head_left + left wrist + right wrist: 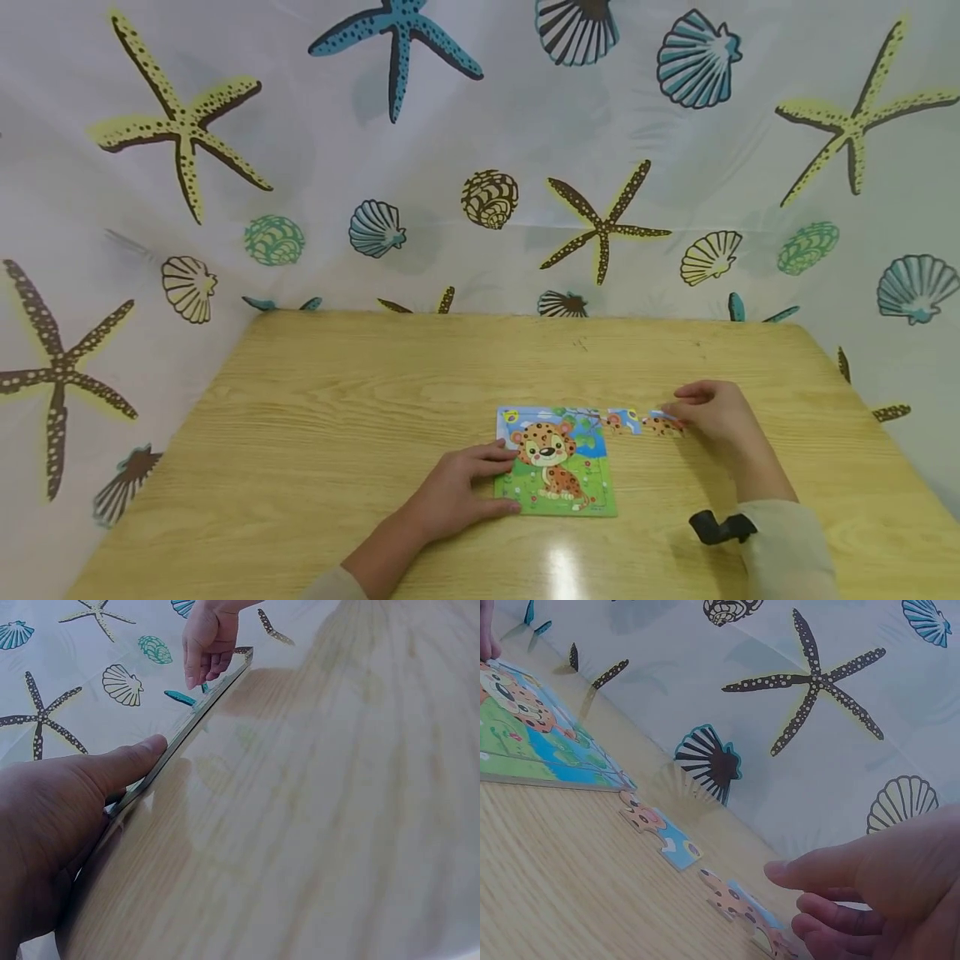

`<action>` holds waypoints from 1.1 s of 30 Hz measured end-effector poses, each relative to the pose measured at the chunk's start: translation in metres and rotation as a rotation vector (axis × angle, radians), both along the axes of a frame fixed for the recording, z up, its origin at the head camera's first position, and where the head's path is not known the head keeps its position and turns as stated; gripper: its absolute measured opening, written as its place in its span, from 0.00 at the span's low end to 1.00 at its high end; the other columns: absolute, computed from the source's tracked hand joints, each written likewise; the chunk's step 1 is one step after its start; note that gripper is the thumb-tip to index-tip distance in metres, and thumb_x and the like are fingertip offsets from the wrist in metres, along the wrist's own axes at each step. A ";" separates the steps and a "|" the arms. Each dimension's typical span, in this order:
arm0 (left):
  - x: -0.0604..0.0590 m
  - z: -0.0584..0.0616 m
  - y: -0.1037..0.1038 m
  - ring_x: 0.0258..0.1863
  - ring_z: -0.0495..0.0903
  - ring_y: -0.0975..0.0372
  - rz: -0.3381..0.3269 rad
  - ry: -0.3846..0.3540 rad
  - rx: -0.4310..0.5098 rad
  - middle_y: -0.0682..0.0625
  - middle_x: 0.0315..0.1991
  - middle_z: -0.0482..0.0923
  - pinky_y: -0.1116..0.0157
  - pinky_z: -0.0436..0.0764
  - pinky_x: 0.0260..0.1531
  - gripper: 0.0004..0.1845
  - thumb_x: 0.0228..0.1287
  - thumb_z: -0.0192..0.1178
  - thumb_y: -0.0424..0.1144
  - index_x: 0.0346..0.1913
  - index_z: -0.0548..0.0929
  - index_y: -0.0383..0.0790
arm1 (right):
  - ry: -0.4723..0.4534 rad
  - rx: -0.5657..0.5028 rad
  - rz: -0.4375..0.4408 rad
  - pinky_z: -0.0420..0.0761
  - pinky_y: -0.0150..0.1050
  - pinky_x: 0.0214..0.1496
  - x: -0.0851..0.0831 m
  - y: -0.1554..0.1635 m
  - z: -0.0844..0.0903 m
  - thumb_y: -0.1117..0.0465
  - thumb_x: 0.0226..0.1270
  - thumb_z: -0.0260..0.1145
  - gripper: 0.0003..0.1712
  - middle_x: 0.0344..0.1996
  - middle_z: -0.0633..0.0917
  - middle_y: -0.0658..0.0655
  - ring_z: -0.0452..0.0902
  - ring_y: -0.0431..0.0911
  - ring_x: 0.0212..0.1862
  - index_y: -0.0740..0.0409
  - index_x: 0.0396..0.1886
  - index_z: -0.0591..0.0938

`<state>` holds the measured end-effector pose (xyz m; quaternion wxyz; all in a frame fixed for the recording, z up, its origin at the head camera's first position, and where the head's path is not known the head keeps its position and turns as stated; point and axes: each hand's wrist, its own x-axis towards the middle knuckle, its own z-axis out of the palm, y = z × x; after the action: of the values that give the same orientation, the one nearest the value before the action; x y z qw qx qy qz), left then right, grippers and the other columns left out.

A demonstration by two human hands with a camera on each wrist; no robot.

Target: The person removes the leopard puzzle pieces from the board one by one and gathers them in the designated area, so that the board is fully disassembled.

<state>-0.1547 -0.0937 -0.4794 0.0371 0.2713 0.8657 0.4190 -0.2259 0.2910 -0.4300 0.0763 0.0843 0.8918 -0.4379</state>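
Observation:
A square jigsaw board (pixel 558 467) with a cartoon leopard on grass lies flat on the table. My left hand (pixel 461 492) rests on its left side, thumb by the near corner and fingertips higher up. In the left wrist view the board is seen edge-on, with the left thumb (pixel 131 761) along it. Close to the board's far right corner lies a loose puzzle piece (pixel 671 844); a spotted piece (pixel 739 904) lies farther right. My right hand (pixel 712 408) is over the spotted piece's right end, thumb apart from the fingers (pixel 829 919).
The wooden table (pixel 360 400) extends all round the board. A white cloth (pixel 450 108) printed with starfish and shells hangs behind it and at both sides. A black bent fitting (pixel 720 527) sticks out from my right sleeve (pixel 787 546).

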 end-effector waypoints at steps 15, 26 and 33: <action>0.003 -0.001 0.000 0.71 0.71 0.55 0.018 -0.006 -0.026 0.52 0.65 0.78 0.49 0.69 0.72 0.32 0.52 0.75 0.52 0.57 0.84 0.38 | -0.015 -0.185 0.157 0.88 0.38 0.43 0.001 -0.017 0.002 0.53 0.70 0.67 0.26 0.48 0.86 0.65 0.86 0.45 0.40 0.69 0.58 0.78; -0.003 -0.002 0.004 0.71 0.70 0.57 0.008 0.001 -0.023 0.54 0.65 0.78 0.52 0.69 0.72 0.32 0.53 0.75 0.52 0.58 0.84 0.38 | -0.058 -0.344 0.303 0.88 0.44 0.52 0.001 -0.024 0.008 0.55 0.75 0.62 0.28 0.54 0.81 0.70 0.87 0.48 0.45 0.73 0.63 0.73; -0.002 -0.002 0.003 0.71 0.71 0.55 0.011 -0.002 -0.025 0.52 0.64 0.79 0.49 0.69 0.71 0.32 0.53 0.75 0.53 0.57 0.84 0.37 | -0.078 -0.371 0.326 0.89 0.42 0.50 0.001 -0.040 0.004 0.58 0.76 0.60 0.25 0.52 0.82 0.70 0.86 0.46 0.41 0.75 0.61 0.73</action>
<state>-0.1562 -0.0909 -0.4819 0.0388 0.2656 0.8723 0.4087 -0.2248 0.2515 -0.4264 0.1943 -0.0592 0.7943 -0.5726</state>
